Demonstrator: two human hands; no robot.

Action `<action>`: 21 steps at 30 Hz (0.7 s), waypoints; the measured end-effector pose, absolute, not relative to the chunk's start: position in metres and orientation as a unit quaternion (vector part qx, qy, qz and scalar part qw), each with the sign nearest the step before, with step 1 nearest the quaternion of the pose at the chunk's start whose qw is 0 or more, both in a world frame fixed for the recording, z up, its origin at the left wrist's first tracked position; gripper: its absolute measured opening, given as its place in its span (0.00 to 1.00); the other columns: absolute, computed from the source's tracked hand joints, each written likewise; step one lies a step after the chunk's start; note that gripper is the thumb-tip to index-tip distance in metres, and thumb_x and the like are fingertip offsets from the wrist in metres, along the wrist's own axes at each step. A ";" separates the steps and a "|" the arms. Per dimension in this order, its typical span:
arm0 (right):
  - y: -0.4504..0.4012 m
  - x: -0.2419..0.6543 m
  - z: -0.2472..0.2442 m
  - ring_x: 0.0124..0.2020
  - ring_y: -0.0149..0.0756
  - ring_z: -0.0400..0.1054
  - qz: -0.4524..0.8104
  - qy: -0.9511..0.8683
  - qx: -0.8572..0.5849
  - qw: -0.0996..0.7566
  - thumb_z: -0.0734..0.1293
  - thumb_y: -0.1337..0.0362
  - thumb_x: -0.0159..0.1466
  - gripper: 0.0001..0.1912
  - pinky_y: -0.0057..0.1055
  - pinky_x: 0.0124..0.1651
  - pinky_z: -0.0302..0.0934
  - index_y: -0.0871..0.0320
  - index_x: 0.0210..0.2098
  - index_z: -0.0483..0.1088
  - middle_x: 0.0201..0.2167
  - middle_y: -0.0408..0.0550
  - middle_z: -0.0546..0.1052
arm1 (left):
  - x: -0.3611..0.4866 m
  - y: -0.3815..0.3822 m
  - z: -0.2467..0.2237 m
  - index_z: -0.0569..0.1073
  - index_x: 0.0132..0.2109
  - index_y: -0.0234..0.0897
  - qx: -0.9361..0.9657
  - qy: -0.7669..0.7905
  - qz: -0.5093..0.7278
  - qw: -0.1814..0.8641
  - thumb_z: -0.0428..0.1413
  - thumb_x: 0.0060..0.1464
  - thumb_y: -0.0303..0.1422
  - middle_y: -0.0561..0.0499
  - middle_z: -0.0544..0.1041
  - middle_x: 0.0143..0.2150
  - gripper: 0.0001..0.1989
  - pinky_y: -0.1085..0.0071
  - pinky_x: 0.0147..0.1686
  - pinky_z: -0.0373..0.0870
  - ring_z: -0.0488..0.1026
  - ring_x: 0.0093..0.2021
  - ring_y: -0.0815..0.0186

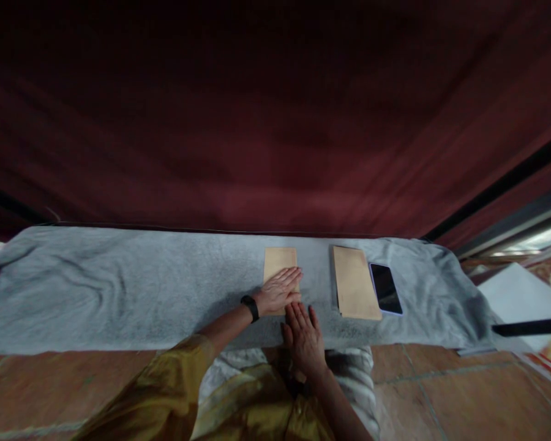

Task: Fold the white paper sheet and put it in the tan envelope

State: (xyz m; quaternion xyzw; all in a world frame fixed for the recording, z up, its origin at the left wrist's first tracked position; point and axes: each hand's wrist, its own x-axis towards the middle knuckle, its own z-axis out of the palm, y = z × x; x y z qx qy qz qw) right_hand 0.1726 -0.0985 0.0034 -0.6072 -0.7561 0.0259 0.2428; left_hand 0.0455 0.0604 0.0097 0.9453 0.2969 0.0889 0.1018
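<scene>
Head view: left hand [280, 289] flat, fingers spread only little, palm pressing near end of brown envelope [280, 264] on grey towel [119, 288]. Right hand [304, 338] flat and empty, just near-right of it. Envelope likely light, thin, bends easily; best taken at free far edge. Envelope stack [354, 283] and phone [386, 288] lie to right.

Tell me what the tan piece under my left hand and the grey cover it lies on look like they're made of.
The tan piece under the left hand looks like matte brown paper, perhaps an envelope: flat, thin, crisp-edged, no shine. The grey cover looks like soft fabric, possibly a towel: fuzzy surface with loose wrinkles and folds. The picture is too blurred to be certain.
</scene>
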 end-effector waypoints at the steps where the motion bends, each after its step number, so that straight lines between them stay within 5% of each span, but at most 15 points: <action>1: -0.099 0.172 0.003 0.67 0.44 0.61 0.025 -0.755 -0.606 0.247 0.58 0.62 0.73 0.24 0.49 0.72 0.46 0.57 0.67 0.62 0.63 0.52 0.71 | 0.044 0.056 0.011 0.56 0.71 0.33 0.946 0.294 0.090 0.105 0.43 0.69 0.47 0.41 0.55 0.74 0.32 0.61 0.71 0.44 0.49 0.74 0.62; 11: -0.105 0.174 -0.004 0.66 0.42 0.62 0.027 -0.755 -0.601 0.261 0.58 0.65 0.72 0.19 0.47 0.71 0.48 0.56 0.59 0.71 0.59 0.50 0.75 | 0.030 0.021 0.018 0.55 0.72 0.35 0.951 0.274 0.089 0.110 0.42 0.70 0.45 0.42 0.56 0.74 0.30 0.59 0.72 0.43 0.49 0.74 0.63; 21: -0.121 0.181 -0.007 0.67 0.41 0.61 0.012 -0.739 -0.621 0.260 0.56 0.65 0.73 0.24 0.46 0.71 0.49 0.56 0.68 0.61 0.65 0.51 0.69 | -0.001 -0.024 0.027 0.54 0.72 0.35 0.964 0.240 0.088 0.072 0.46 0.67 0.49 0.41 0.57 0.73 0.35 0.57 0.72 0.44 0.49 0.74 0.58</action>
